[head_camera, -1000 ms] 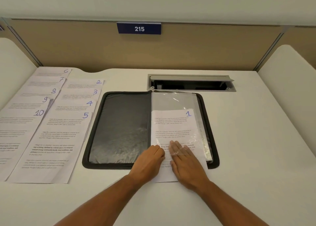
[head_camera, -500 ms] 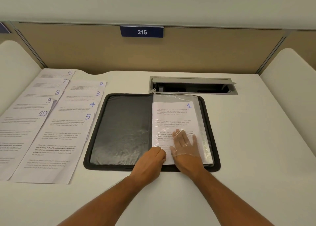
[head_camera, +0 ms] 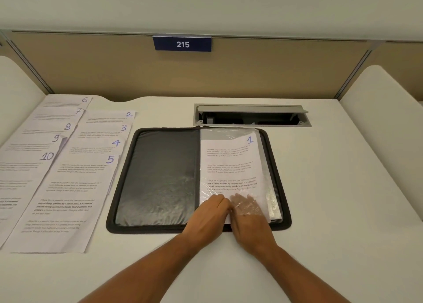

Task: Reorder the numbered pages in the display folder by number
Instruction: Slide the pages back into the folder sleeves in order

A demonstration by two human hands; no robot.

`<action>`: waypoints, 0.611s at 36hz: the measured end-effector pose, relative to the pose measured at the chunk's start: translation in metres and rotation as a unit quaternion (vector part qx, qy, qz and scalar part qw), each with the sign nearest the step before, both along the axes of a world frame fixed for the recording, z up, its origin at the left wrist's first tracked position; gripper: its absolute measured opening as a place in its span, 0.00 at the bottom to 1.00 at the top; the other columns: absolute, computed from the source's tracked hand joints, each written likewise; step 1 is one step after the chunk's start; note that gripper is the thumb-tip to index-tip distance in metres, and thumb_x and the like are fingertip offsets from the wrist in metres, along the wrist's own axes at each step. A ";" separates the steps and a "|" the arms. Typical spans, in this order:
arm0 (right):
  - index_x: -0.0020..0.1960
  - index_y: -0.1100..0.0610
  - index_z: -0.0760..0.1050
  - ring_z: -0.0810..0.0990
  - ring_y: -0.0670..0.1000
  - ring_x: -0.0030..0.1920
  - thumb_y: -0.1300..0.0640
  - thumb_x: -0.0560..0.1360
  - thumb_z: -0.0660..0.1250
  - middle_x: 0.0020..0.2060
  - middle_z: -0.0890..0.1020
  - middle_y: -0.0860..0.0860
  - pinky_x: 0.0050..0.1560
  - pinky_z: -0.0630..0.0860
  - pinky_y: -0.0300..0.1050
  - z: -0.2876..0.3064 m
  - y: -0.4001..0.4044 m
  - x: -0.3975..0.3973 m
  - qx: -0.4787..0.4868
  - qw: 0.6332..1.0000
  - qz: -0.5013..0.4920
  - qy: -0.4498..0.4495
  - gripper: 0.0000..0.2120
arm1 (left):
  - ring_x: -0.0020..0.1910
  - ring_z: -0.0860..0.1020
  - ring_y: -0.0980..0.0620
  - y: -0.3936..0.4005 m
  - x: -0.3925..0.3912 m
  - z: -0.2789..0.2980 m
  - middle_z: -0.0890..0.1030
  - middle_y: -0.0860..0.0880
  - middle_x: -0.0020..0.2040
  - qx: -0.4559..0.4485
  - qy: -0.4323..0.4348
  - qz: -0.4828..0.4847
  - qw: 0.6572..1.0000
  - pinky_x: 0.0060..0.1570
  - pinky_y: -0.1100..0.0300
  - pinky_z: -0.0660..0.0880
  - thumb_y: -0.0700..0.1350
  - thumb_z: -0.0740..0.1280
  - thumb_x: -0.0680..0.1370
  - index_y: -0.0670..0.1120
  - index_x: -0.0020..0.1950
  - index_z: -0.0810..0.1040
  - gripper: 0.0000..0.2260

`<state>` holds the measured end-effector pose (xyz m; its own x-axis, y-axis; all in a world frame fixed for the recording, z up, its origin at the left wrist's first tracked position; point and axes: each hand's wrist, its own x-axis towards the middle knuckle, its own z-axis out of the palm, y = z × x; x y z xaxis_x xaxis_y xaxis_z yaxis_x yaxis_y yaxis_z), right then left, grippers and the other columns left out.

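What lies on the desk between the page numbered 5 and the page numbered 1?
In the head view, the folder's open black left half lies between page 5 and page 1.

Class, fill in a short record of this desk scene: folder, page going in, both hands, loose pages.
folder: black display folder, lying open on the desk
page going in: page 1, mostly inside a clear sleeve
left hand: at the sleeve's lower edge; its grip is unclear
right hand: fingers inside the sleeve, on page 1
loose pages: pages 2 to 10, fanned in two columns left of the folder
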<state>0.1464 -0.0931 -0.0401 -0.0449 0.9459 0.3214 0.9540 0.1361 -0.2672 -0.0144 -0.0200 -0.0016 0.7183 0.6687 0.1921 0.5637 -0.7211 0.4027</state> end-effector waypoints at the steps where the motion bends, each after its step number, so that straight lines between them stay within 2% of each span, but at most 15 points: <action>1: 0.65 0.58 0.79 0.83 0.55 0.56 0.54 0.84 0.58 0.56 0.85 0.54 0.62 0.79 0.55 0.002 -0.004 -0.001 -0.003 1.000 0.008 0.011 0.16 | 0.39 0.69 0.53 0.000 -0.001 -0.002 0.73 0.52 0.44 -0.005 0.005 -0.003 1.000 0.36 0.61 0.67 0.37 0.67 0.77 0.49 0.48 0.73 0.07; 2: 0.60 0.56 0.79 0.83 0.53 0.50 0.53 0.84 0.58 0.51 0.85 0.53 0.55 0.82 0.53 0.004 -0.007 -0.001 -0.007 1.000 0.017 0.021 0.13 | 0.40 0.69 0.52 0.000 -0.002 -0.003 0.73 0.52 0.44 -0.006 0.010 -0.005 1.000 0.36 0.60 0.69 0.38 0.66 0.78 0.49 0.49 0.73 0.06; 3: 0.58 0.56 0.80 0.83 0.52 0.47 0.53 0.84 0.58 0.49 0.86 0.52 0.54 0.82 0.52 0.007 -0.009 -0.001 -0.015 0.999 0.024 0.026 0.13 | 0.40 0.70 0.52 0.000 -0.003 -0.005 0.74 0.52 0.45 -0.006 0.015 -0.005 1.000 0.37 0.59 0.70 0.38 0.66 0.78 0.48 0.50 0.73 0.06; 5: 0.58 0.55 0.80 0.83 0.50 0.49 0.52 0.84 0.57 0.50 0.86 0.50 0.57 0.80 0.49 0.012 -0.009 0.000 -0.043 0.999 0.027 0.019 0.14 | 0.40 0.69 0.52 -0.001 -0.003 -0.003 0.74 0.52 0.45 -0.013 0.014 -0.007 1.000 0.36 0.60 0.70 0.38 0.68 0.77 0.48 0.51 0.73 0.07; 9: 0.51 0.50 0.78 0.80 0.48 0.41 0.47 0.84 0.52 0.43 0.84 0.46 0.43 0.72 0.41 0.020 -0.003 -0.003 -0.092 0.996 0.011 0.010 0.16 | 0.39 0.65 0.55 -0.001 0.000 0.000 0.73 0.52 0.44 -0.010 -0.002 -0.015 1.000 0.35 0.62 0.67 0.40 0.71 0.75 0.48 0.59 0.72 0.14; 10: 0.51 0.50 0.78 0.81 0.49 0.41 0.46 0.84 0.49 0.43 0.84 0.47 0.43 0.72 0.42 0.018 0.001 -0.003 -0.110 0.994 0.009 0.006 0.20 | 0.38 0.64 0.55 -0.001 0.001 0.001 0.73 0.52 0.43 -0.004 -0.005 -0.016 1.000 0.35 0.61 0.68 0.40 0.70 0.76 0.47 0.59 0.73 0.14; 11: 0.53 0.51 0.78 0.82 0.50 0.44 0.44 0.85 0.45 0.45 0.85 0.48 0.49 0.75 0.44 0.017 0.004 -0.003 -0.127 0.992 0.009 0.006 0.24 | 0.38 0.63 0.55 -0.001 0.001 0.003 0.73 0.52 0.43 -0.004 -0.012 -0.018 1.000 0.35 0.61 0.69 0.39 0.70 0.76 0.47 0.58 0.73 0.12; 12: 0.58 0.51 0.78 0.83 0.51 0.50 0.41 0.84 0.40 0.51 0.86 0.49 0.61 0.75 0.46 0.015 0.008 -0.003 -0.141 0.990 0.007 0.007 0.29 | 0.38 0.63 0.55 -0.001 0.001 0.004 0.73 0.51 0.42 -0.002 -0.021 -0.018 1.000 0.34 0.61 0.68 0.37 0.69 0.75 0.47 0.55 0.73 0.11; 13: 0.66 0.51 0.76 0.81 0.52 0.60 0.40 0.84 0.35 0.61 0.83 0.50 0.77 0.62 0.45 0.011 0.011 -0.003 -0.153 0.988 0.004 0.005 0.33 | 0.37 0.63 0.55 -0.001 0.001 0.005 0.73 0.51 0.41 0.001 -0.026 -0.016 1.000 0.34 0.61 0.66 0.36 0.68 0.75 0.47 0.53 0.72 0.11; 14: 0.75 0.50 0.69 0.73 0.54 0.72 0.40 0.84 0.34 0.73 0.75 0.52 0.81 0.44 0.41 0.009 0.015 -0.002 -0.160 0.987 0.004 -0.005 0.34 | 0.37 0.63 0.55 -0.002 0.000 0.006 0.73 0.51 0.41 0.002 -0.028 -0.015 1.000 0.35 0.62 0.64 0.35 0.67 0.74 0.48 0.51 0.72 0.11; 15: 0.82 0.51 0.59 0.59 0.53 0.80 0.42 0.85 0.36 0.80 0.62 0.52 0.79 0.35 0.41 0.007 0.019 -0.002 -0.158 0.987 0.009 -0.018 0.31 | 0.37 0.63 0.55 -0.002 0.000 0.007 0.73 0.51 0.41 0.004 -0.025 -0.013 1.000 0.35 0.62 0.62 0.34 0.67 0.74 0.48 0.49 0.71 0.10; 16: 0.84 0.53 0.52 0.50 0.51 0.83 0.45 0.85 0.40 0.82 0.53 0.50 0.80 0.36 0.45 0.006 0.021 -0.001 -0.150 0.988 0.015 -0.034 0.29 | 0.37 0.64 0.54 -0.002 0.000 0.006 0.72 0.51 0.41 0.007 -0.018 -0.012 1.000 0.35 0.62 0.62 0.34 0.67 0.74 0.48 0.48 0.72 0.10; 17: 0.84 0.55 0.50 0.48 0.50 0.83 0.48 0.86 0.44 0.83 0.51 0.49 0.80 0.41 0.50 0.008 0.023 -0.002 -0.138 0.989 0.017 -0.051 0.28 | 0.36 0.65 0.54 -0.002 -0.001 0.007 0.72 0.51 0.41 0.009 -0.011 -0.011 1.000 0.35 0.62 0.63 0.34 0.67 0.74 0.47 0.47 0.72 0.09; 19: 0.83 0.57 0.54 0.54 0.54 0.82 0.51 0.84 0.51 0.82 0.57 0.53 0.78 0.50 0.58 0.014 0.025 -0.001 -0.124 0.989 0.016 -0.080 0.28 | 0.37 0.66 0.53 0.000 -0.001 0.006 0.73 0.50 0.41 0.005 0.000 -0.011 1.000 0.35 0.62 0.63 0.35 0.69 0.74 0.47 0.47 0.72 0.09; 22: 0.82 0.57 0.56 0.55 0.57 0.81 0.48 0.82 0.52 0.81 0.61 0.55 0.75 0.52 0.65 0.014 0.033 0.002 -0.150 0.983 0.005 -0.107 0.30 | 0.38 0.68 0.53 0.001 -0.001 0.004 0.75 0.50 0.44 -0.011 0.014 -0.013 1.000 0.36 0.61 0.68 0.38 0.71 0.75 0.47 0.49 0.73 0.09</action>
